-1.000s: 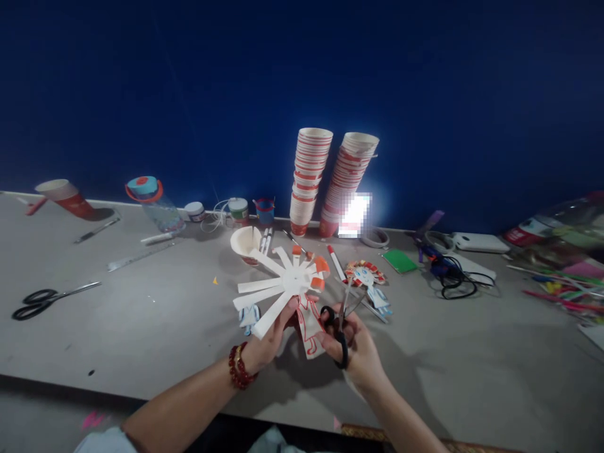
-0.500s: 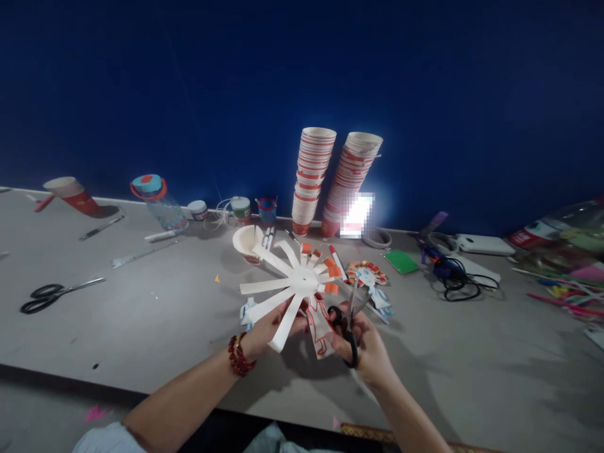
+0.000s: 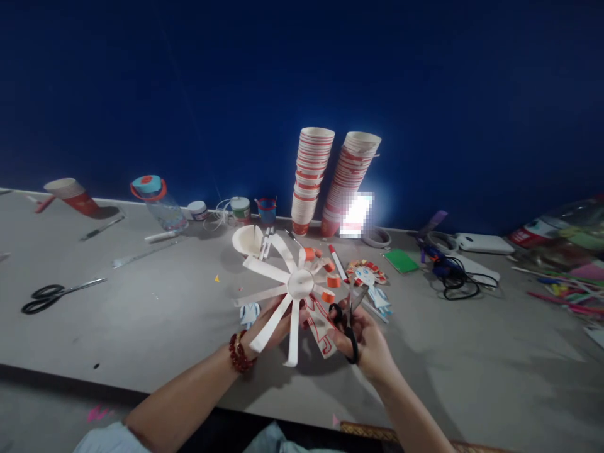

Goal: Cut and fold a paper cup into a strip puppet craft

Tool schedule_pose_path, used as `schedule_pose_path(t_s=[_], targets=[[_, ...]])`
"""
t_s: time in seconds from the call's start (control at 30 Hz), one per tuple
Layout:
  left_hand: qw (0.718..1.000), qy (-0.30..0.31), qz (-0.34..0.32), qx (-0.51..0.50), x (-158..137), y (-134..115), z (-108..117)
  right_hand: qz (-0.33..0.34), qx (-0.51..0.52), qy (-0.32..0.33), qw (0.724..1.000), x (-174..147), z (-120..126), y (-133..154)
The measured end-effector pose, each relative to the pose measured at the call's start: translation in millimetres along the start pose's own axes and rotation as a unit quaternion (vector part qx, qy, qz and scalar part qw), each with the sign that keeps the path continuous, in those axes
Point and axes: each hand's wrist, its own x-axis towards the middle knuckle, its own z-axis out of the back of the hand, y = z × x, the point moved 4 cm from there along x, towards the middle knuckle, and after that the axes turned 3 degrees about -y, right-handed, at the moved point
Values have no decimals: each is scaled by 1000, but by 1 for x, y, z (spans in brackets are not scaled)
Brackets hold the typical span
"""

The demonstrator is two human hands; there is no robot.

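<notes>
My left hand [image 3: 276, 328] is closed on a paper cup cut into strips [image 3: 301, 285]; its white strips fan out around the round base. On its right side several strips curl, showing orange. A wider strip with a red-outlined dress drawing [image 3: 319, 324] hangs below, between my hands. My right hand [image 3: 370, 352] grips black-handled scissors [image 3: 350, 314], blades pointing up and parted, and its thumb is close to the drawn strip. Just beyond the scissors lies a paper figure [image 3: 365, 275] with a blue drawing and a frilled red-and-orange edge. A blue-outlined paper piece [image 3: 249, 314] rests beside my left hand.
Two tall stacks of paper cups [image 3: 312, 179] stand by the blue wall. Another pair of scissors [image 3: 61, 294] lies at left, near a water bottle [image 3: 160, 204]. A cut cup [image 3: 246, 241], a red marker [image 3: 337, 263], a green packet [image 3: 400, 260] and a cabled glue gun [image 3: 443, 267] are around the work.
The cut cup has turned in my left hand, its strips and drawn strip swinging round and its base tilting more toward me. My right hand keeps the scissors in nearly the same place.
</notes>
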Motion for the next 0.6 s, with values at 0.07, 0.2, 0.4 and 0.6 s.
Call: schedule_pose_path(t_s=[0.07, 0.2, 0.4, 0.6], targets=[[999, 14, 28, -27, 0, -1, -3, -5, 13, 0, 1000, 0, -3, 3], [996, 18, 68, -54, 1, 3, -7, 4, 19, -18, 1000, -1, -5, 7], [991, 33, 89, -89, 3, 15, -8, 9, -8, -9, 1000, 0, -3, 0], [997, 56, 35, -37, 9, 3, -10, 16, -41, -28, 999, 1, -1, -4]])
